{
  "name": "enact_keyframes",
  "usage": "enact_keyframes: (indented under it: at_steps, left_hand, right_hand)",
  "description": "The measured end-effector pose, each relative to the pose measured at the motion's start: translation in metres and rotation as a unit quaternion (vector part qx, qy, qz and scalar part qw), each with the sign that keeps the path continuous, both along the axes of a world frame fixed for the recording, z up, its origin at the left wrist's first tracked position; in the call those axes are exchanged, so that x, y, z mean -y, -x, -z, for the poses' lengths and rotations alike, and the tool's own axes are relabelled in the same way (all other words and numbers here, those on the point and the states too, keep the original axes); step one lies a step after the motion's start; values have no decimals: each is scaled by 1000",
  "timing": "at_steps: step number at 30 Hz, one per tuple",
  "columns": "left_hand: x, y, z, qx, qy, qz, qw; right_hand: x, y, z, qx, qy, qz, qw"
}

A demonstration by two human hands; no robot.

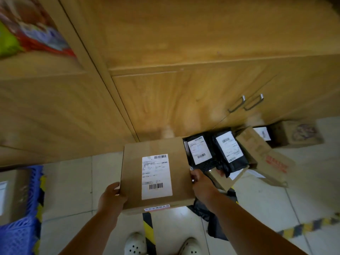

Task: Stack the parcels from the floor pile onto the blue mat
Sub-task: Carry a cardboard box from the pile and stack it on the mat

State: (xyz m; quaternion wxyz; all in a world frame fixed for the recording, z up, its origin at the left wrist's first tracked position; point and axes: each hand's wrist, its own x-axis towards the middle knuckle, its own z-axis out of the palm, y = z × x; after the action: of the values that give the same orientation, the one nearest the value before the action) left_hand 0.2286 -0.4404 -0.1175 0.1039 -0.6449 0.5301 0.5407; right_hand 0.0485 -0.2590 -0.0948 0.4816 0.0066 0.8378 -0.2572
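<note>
I hold a flat brown cardboard parcel [132,173] with a white shipping label in front of me, above the floor. My left hand [112,197] grips its left edge and my right hand [201,184] grips its right edge. The floor pile lies to the right against the cabinet: two black bagged parcels [228,150] with white labels, a tilted brown box [257,146] and other cartons. The blue mat [27,230] is at the lower left, with a brown parcel [14,192] on it.
A wooden cabinet [184,89] with two metal handles [244,103] fills the wall ahead. Yellow-and-black hazard tape [149,230] runs across the tiled floor between my white shoes [135,243]. A shelf with colourful packets [27,30] sits at the upper left.
</note>
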Motion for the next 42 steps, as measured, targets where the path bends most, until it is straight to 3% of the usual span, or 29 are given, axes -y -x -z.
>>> enact_keyframes:
  at_steps: [10, 15, 22, 32, 42]
  left_hand:
    - [0, -29, -147, -43, 58, 126, 989]
    - [-12, -55, -191, -80, 49, 105, 990]
    - [-61, -99, -242, -100, 103, 81, 986]
    - [-160, -174, -324, -173, 145, -38, 973]
    - [-184, -308, -376, -177, 145, -37, 973]
  right_hand:
    - [-14, -36, -146, -27, 42, 83, 995]
    - [-34, -61, -205, -62, 60, 112, 990]
    - [-84, -100, -259, -110, 78, 115, 984]
    - [-155, -167, -332, -149, 131, 47, 979]
    - [-142, -259, -377, -189, 149, -81, 967]
